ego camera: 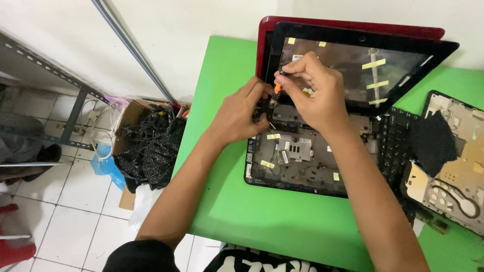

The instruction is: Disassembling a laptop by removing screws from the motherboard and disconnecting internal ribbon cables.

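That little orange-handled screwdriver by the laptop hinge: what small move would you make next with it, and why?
Probably turn the screwdriver in place. The right hand pinches it nearly upright, tip down at the left hinge corner of the opened laptop, while the left hand braces the base there. The tip itself is hidden, so this is a guess.

one view only, from a camera on the person's head, looking steeply down and forward over both forearms. it sits close above the green tabletop [227, 211], which fills the middle and right; the tiled floor [65, 201] shows at left, a white wall along the top.
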